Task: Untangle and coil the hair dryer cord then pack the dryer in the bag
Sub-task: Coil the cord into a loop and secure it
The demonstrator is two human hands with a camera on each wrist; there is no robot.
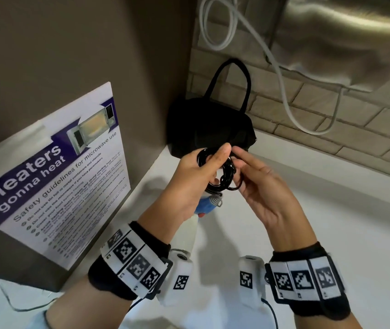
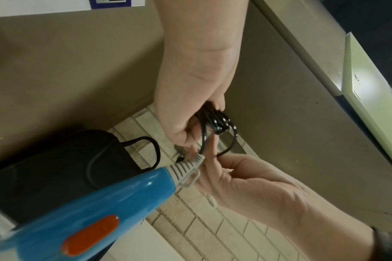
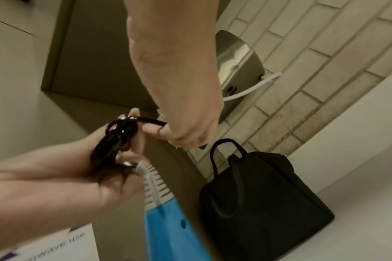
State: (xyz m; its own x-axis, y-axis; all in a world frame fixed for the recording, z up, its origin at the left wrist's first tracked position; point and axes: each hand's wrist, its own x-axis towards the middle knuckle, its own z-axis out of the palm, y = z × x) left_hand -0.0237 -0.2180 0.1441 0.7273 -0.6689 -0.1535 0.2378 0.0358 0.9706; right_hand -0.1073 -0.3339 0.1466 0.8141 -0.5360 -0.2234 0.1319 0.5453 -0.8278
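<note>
- The left hand [image 1: 190,184] is held above the white bench [image 1: 331,222], its grip curled round a bundle of black cord [image 1: 222,173] wound into small loops.
- The thumb [image 1: 220,154] of that hand lies across the top of the loops and presses them against the fingers.
- The right hand [image 1: 264,186] is just beside the bundle on its right; its grip pinches one loose strand of cord between thumb and fingertips.
- In the right wrist view the pinched strand [image 3: 150,121] runs from the bundle [image 3: 116,139] straight to the right hand [image 3: 185,127].
- The dryer [image 2: 78,211] hangs below the left hand from its cord, clear of the bench; its body is blue with an orange switch [image 2: 92,234].
- A ribbed grey sleeve [image 2: 185,167] joins the cord to the end of the dryer's handle, right under the coil.
- The bag [image 1: 210,129] is black and soft, with two loop handles [image 1: 233,84]; it stands on the bench in the corner, behind the hands, against the tiled wall [image 1: 343,115].
- Whether the bag's top is open or closed cannot be told.
- A microwave safety poster [image 1: 53,181] is fixed to the brown panel at the left.
- A white cable [image 1: 281,77] loops down the tiles at the right, under a metal wall unit [image 1: 346,32].
- Both wrists carry bands with black-and-white markers [image 1: 132,260].
</note>
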